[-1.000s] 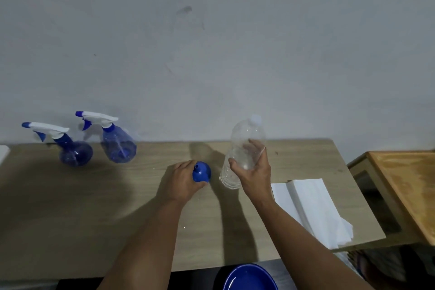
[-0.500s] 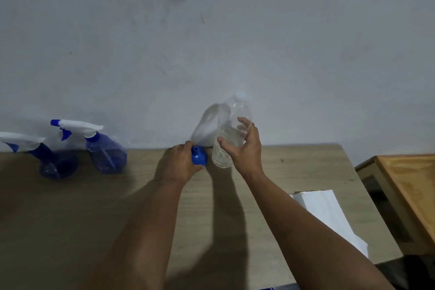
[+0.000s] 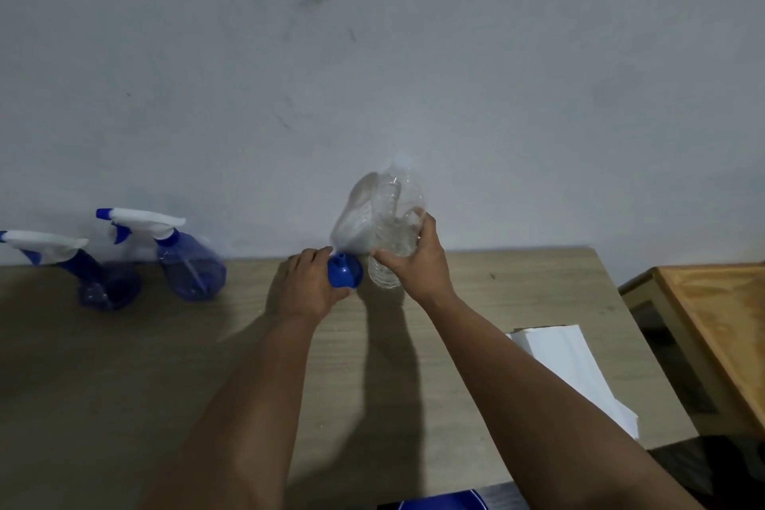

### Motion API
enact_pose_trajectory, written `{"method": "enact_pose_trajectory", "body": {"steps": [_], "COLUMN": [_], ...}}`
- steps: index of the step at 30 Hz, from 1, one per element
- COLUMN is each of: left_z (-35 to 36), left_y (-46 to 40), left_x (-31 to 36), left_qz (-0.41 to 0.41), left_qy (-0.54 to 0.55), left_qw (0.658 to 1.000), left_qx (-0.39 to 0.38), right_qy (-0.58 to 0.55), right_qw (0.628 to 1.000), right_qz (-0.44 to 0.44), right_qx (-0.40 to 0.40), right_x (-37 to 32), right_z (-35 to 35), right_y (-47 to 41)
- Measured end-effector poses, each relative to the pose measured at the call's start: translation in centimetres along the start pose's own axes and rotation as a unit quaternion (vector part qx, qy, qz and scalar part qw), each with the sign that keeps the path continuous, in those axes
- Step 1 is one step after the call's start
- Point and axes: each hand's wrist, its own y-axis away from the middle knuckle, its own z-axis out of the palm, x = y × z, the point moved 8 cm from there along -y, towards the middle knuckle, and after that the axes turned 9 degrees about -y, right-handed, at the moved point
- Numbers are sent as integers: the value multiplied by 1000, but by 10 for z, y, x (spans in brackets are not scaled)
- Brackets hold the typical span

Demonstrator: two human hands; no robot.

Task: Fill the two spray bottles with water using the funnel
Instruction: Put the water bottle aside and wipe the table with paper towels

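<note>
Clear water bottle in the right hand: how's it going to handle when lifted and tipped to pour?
The clear water bottle looks thin-walled and ribbed, so it probably dents under the right hand. It seems to hold water, so likely hefty, with sloshing as it tilts. It's tall and narrow, so probably tippy if bumped on the table.

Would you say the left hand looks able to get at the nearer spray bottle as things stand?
Probably yes, once freed. The left hand grips the blue funnel, so it would have to put that down first. Only bare table lies between it and the nearer spray bottle, which stands upright to its left.
</note>
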Motion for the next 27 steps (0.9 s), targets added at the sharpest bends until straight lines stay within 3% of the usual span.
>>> {"method": "enact_pose_trajectory", "body": {"steps": [7,15,27], "left_z": [-28,-44,-21], "left_y": [73,152,213], "left_x": [-3,34,142], "left_qz": [-30,18,124], "left_qy": [-15,1,139], "left_qw": [999,1000,979], "left_qx": [11,-21,-76], "right_qy": [-10,45,74], "right_qw": [997,994,958], "right_qz": [72,84,146], "right_qx": [9,45,237], "right_x": [-1,4,11], "right_z": [-13,-67,-222], "right_y": [48,156,299]}}
